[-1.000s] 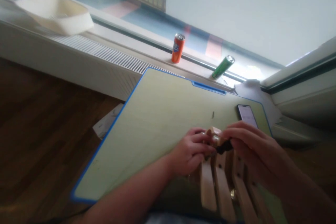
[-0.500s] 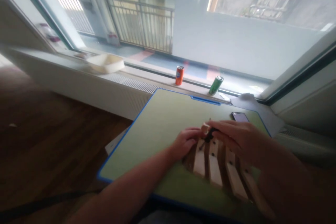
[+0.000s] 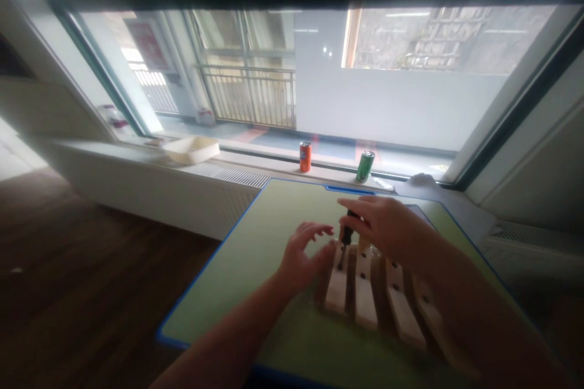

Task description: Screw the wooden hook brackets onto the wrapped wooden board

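Observation:
Several pale wooden slats (image 3: 365,292) lie side by side on a green board (image 3: 269,237) with a blue edge. My right hand (image 3: 387,225) hovers over the slats' far ends, closed on a small black-handled tool (image 3: 347,232) whose tip points down at the leftmost slat. My left hand (image 3: 301,252) is lifted just left of the slats, fingers spread, holding nothing.
An orange can (image 3: 305,156) and a green can (image 3: 364,166) stand on the window sill behind the board. A white tray (image 3: 191,149) sits on the sill at the left. Dark wooden floor (image 3: 91,279) lies to the left of the board.
The view has tilted up toward the window. My left hand has come off the slats and opened. My right hand still holds the black tool over the slats.

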The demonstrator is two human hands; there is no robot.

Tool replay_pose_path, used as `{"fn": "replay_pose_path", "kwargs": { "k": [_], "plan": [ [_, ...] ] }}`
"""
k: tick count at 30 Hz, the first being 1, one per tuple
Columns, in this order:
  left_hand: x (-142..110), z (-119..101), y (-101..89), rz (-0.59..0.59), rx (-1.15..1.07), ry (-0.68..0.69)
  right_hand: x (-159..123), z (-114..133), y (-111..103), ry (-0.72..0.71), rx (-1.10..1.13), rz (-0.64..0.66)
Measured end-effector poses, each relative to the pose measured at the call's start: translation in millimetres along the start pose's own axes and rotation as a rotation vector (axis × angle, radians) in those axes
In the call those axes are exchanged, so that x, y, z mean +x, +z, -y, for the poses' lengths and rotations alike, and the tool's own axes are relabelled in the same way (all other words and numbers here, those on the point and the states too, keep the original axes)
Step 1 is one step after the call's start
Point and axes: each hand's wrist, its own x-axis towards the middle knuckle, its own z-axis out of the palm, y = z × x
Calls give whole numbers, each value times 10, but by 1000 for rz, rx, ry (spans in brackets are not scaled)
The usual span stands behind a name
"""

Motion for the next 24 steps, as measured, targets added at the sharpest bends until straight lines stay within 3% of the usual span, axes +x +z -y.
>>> {"fn": "replay_pose_path", "kwargs": {
  "k": [7, 10, 12, 14, 18, 21, 24],
  "plan": [
    [211, -298, 54, 186, 1, -25, -190, 59, -160, -231, 15, 83],
    [336, -360, -2, 448, -168, -32, -255, 73, -239, -280, -146, 100],
    [386, -355, -28, 571, -289, -55, -235, 96, -238, -223, -265, 76],
    [398, -325, -25, 525, -342, -65, -178, 119, -205, -99, -349, 23],
    [355, -267, 21, 280, -266, -78, -92, 113, -143, 13, -324, -16],
    [318, -268, 8, 298, -222, -76, -132, 76, -155, -16, -138, -49],
    [293, -276, -36, 402, -292, -81, -194, 50, -193, -205, 92, 22]
  ]
}}
